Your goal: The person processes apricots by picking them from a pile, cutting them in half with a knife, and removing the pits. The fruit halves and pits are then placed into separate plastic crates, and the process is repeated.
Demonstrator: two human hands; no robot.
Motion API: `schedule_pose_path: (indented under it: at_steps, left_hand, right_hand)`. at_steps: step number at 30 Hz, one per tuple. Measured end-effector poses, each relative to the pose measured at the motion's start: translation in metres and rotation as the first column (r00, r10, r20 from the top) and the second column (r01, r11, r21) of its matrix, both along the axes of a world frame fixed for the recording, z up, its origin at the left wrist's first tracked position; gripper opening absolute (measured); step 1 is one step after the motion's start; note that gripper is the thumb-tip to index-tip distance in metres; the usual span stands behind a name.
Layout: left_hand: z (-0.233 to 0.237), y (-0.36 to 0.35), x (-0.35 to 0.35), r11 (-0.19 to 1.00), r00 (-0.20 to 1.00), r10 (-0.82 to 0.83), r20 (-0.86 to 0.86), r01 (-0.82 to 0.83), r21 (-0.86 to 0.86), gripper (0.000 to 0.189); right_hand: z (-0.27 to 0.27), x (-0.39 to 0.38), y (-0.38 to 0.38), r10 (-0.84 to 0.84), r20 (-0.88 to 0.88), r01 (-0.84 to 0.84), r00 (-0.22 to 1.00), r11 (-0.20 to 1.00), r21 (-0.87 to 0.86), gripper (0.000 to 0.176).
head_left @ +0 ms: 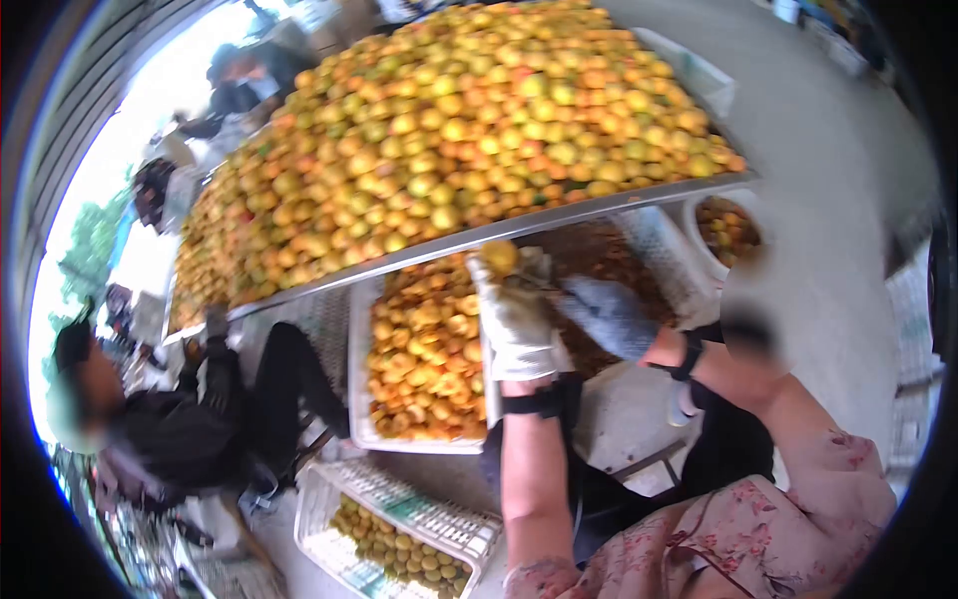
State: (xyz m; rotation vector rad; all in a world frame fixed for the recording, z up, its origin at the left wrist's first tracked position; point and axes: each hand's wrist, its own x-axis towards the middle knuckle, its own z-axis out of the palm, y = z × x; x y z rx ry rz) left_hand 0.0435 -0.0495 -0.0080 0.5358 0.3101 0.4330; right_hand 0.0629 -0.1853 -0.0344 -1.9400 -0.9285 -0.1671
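Note:
My left hand (514,314), in a white glove, is closed around a round yellow stone fruit (499,258) near the front edge of the fruit-covered table. My right hand (611,317) wears a blue-grey glove and is close on the right, its fingers curled and pointing at the left hand. Something thin and dark seems to lie between the two hands, but blur hides what it is. Below and left of my left hand stands a white crate (357,399) filled with halved orange fruit (424,349). Under my right hand is a container of dark brown bits (599,260).
A metal-edged table (599,196) bears a large heap of whole fruit (459,130). A white bucket (694,215) of fruit stands at right. Another crate (399,514) with greenish-yellow fruit is on the floor. A person in dark clothes (190,429) sits at left; others are behind the table.

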Motion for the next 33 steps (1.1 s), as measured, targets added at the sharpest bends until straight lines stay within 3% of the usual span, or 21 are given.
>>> schedule_pose_path:
  at_steps: [1, 2, 3, 4, 5, 6, 8, 10, 12, 13, 17, 19, 21, 22, 23, 25, 26, 28, 30, 32, 33]
  left_hand:
    - [0.003, 0.003, -0.002, 0.998, 0.998, 0.05, 0.026, -0.051, 0.022, 0.046]
    - [0.004, 0.007, -0.007, 0.991, 0.992, 0.12, 0.043, -0.122, 0.057, 0.044]
    - [0.013, 0.011, -0.014, 0.962, 0.984, 0.177, -0.024, -0.168, 0.216, 0.042]
    - [-0.005, 0.022, -0.01, 0.932, 0.98, 0.187, -0.063, -0.157, 0.325, 0.04]
    - [0.002, 0.019, -0.013, 0.861, 0.973, 0.213, -0.086, -0.146, 0.487, 0.038]
    - [0.01, 0.009, -0.014, 0.776, 0.969, 0.221, -0.115, -0.104, 0.622, 0.038]
    - [-0.009, -0.006, -0.008, 0.415, 0.968, 0.245, -0.058, -0.05, 0.908, 0.043]
    - [0.001, -0.02, -0.012, 0.003, 0.958, 0.267, 0.103, -0.108, 0.994, 0.05]
    - [0.009, -0.02, -0.019, -0.09, 0.973, 0.231, -0.015, 0.037, 0.995, 0.049]
    - [0.009, -0.017, -0.02, -0.106, 0.97, 0.24, -0.028, 0.055, 0.993, 0.046]
    - [-0.007, -0.019, -0.018, -0.076, 0.94, 0.341, -0.034, 0.063, 0.995, 0.037]
    - [-0.014, -0.027, -0.02, 0.015, 0.889, 0.452, -0.068, 0.068, 0.998, 0.034]
    - [-0.012, -0.033, -0.021, 0.181, 0.802, 0.563, -0.198, 0.114, 0.977, 0.027]
    - [-0.02, -0.032, -0.02, 0.202, 0.78, 0.608, -0.148, 0.028, 0.979, 0.026]
    - [-0.007, -0.029, -0.027, 0.385, 0.804, 0.503, -0.317, 0.12, 0.915, 0.027]
    - [-0.029, -0.026, -0.029, 0.448, 0.878, 0.463, -0.12, -0.114, 0.887, 0.03]
    - [-0.041, -0.027, -0.023, 0.785, 0.901, 0.363, -0.236, -0.16, 0.598, 0.027]
    - [-0.06, -0.017, -0.018, 0.812, 0.94, 0.317, -0.123, -0.202, 0.548, 0.027]
    - [-0.075, -0.014, -0.015, 0.69, 0.919, 0.389, -0.062, -0.246, 0.681, 0.027]
    - [-0.03, -0.016, -0.028, 0.469, 0.879, 0.402, -0.256, 0.043, 0.882, 0.029]
    - [-0.028, -0.017, -0.024, 0.54, 0.905, 0.377, -0.196, -0.043, 0.841, 0.031]
  right_hand:
    - [-0.018, 0.004, -0.009, 0.056, 0.373, -0.056, 0.926, 0.998, -0.011, 0.022]
    - [-0.024, 0.006, -0.018, 0.103, 0.476, -0.005, 0.874, 0.979, -0.203, 0.02]
    - [-0.036, 0.012, -0.025, 0.064, 0.501, 0.015, 0.863, 0.988, -0.153, 0.02]
    - [-0.043, 0.02, -0.021, 0.113, -0.18, -0.082, 0.977, 0.981, 0.173, 0.018]
    - [-0.005, 0.02, -0.02, 0.26, -0.583, -0.039, 0.77, 0.931, 0.363, 0.02]
    - [0.027, 0.023, -0.025, 0.397, -0.831, 0.095, 0.389, 0.88, 0.465, 0.023]
    - [0.024, 0.036, -0.018, 0.358, -0.853, 0.188, 0.38, 0.873, 0.45, 0.03]
    - [0.004, 0.044, -0.008, 0.369, -0.834, 0.208, 0.41, 0.852, 0.48, 0.028]
    - [-0.009, 0.046, 0.011, 0.316, -0.811, 0.451, 0.493, 0.704, 0.548, 0.026]
    - [-0.034, 0.063, -0.003, 0.484, -0.754, 0.219, 0.444, 0.757, 0.615, 0.028]
    - [-0.056, 0.066, 0.017, 0.567, -0.657, 0.185, 0.497, 0.67, 0.719, 0.027]
    - [-0.029, 0.049, 0.04, 0.281, -0.635, 0.179, 0.72, 0.809, 0.561, 0.023]
    - [-0.042, 0.048, 0.052, 0.402, -0.727, 0.304, 0.557, 0.715, 0.629, 0.02]
    - [-0.047, 0.051, 0.053, 0.363, -0.746, 0.265, 0.558, 0.775, 0.574, 0.02]
    - [-0.018, 0.035, 0.058, 0.119, -0.586, 0.184, 0.801, 0.883, 0.431, 0.021]
    - [0.005, 0.023, 0.063, -0.099, -0.324, 0.195, 0.941, 0.94, 0.279, 0.019]
    - [0.003, 0.025, 0.064, -0.131, -0.194, 0.174, 0.972, 0.959, 0.224, 0.019]
    - [-0.007, 0.027, 0.067, -0.141, -0.16, 0.17, 0.977, 0.968, 0.187, 0.02]
    - [0.006, 0.02, 0.068, -0.174, -0.23, 0.218, 0.958, 0.958, 0.185, 0.021]
    - [0.021, 0.014, 0.065, -0.196, -0.326, 0.257, 0.925, 0.953, 0.159, 0.026]
    - [0.022, 0.012, 0.066, -0.181, -0.344, 0.267, 0.921, 0.938, 0.221, 0.027]
